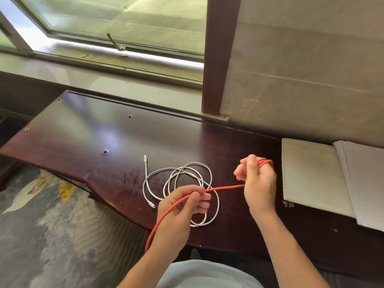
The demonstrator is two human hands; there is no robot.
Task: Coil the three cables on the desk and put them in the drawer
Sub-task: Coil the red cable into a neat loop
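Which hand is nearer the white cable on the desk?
Left. The left hand is over the white cable loops; the right hand is off to their right.

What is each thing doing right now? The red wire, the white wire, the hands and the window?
Thin red cable: partly coiled, stretched between both hands.
Long white charging cable: loose, tangled on the desk.
Left hand: pinching the red cable.
Right hand: gripping red loops.
Glass window: tilted open.

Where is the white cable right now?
In the head view, the white cable lies loosely looped on the desk, centre frame, partly under the left hand and left of the right hand.
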